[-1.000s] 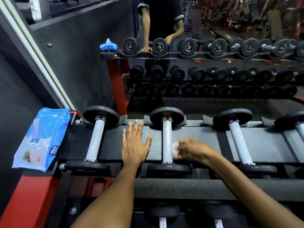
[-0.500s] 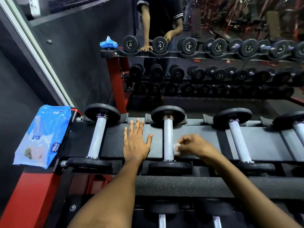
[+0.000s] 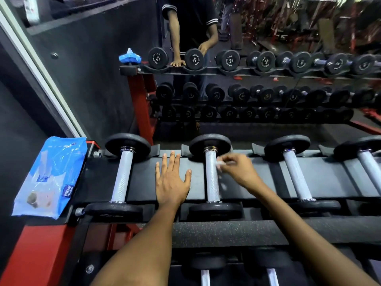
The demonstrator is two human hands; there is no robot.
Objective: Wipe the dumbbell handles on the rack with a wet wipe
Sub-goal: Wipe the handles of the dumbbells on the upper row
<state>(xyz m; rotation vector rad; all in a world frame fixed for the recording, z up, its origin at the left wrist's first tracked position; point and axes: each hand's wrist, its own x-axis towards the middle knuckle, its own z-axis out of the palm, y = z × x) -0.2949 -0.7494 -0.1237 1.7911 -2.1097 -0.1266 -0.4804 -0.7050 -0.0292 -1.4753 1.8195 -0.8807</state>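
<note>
Several dumbbells with silver knurled handles and black ends lie across the black top shelf of the rack [image 3: 144, 182]. My right hand [image 3: 239, 171] pinches a small white wet wipe [image 3: 219, 163] against the right side of the second dumbbell's handle [image 3: 212, 178], near its far end. My left hand [image 3: 171, 180] lies flat on the shelf with fingers spread, between the first dumbbell's handle [image 3: 122, 176] and the second. A third dumbbell handle [image 3: 295, 176] lies to the right of my right hand.
A blue wet-wipe pack [image 3: 50, 176] rests on the rack's left end, above the red frame [image 3: 35, 254]. A wall mirror behind the rack reflects the dumbbells and a person. More dumbbells sit on a lower shelf [image 3: 206, 277].
My right hand has slid the wipe along the second handle from its near half toward its far end. My left hand has stayed flat on the shelf.
</note>
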